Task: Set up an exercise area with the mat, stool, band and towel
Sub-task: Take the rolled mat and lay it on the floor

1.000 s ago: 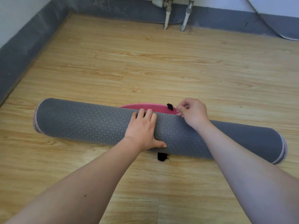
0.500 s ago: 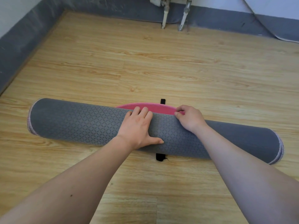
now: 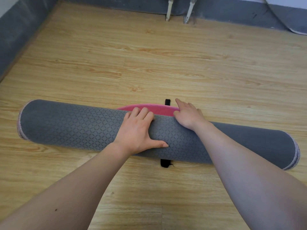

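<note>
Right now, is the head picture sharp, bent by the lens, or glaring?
Head view: sharp on the grey patterned rolled mat, the left hand and the right hand; the wide lens bows the roll and the wooden plank floor; soft even light, faint shadow under the roll, no strong glare.

Left hand (image 3: pixel 136 131) and right hand (image 3: pixel 187 115) palms down, side by side.
Left forearm (image 3: pixel 69 188) and right forearm (image 3: pixel 245 171) reach forward, bare; the left hand lies flat with thumb spread wide, the right hand stretched out straight just beyond it.
</note>
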`<action>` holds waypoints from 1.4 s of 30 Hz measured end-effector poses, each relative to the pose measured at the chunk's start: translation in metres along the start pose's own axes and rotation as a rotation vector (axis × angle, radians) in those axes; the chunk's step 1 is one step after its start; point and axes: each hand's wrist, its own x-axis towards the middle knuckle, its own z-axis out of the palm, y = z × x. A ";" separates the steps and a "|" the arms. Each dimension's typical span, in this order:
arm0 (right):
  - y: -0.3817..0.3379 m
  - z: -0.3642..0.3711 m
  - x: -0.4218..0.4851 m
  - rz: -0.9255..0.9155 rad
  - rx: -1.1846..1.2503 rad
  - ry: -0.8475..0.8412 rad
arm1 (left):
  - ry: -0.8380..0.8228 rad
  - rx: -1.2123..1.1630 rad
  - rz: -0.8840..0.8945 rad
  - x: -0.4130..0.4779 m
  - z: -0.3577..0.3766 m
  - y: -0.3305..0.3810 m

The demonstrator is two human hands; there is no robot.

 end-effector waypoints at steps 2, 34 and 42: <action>0.000 0.000 0.006 0.022 0.002 -0.018 | 0.015 -0.026 -0.005 0.001 0.002 -0.001; -0.014 -0.008 -0.057 -0.258 -0.246 0.007 | 0.289 0.118 0.231 -0.034 -0.014 -0.004; -0.012 -0.029 -0.058 -0.246 -0.186 0.114 | 0.024 0.200 0.665 -0.060 0.004 0.005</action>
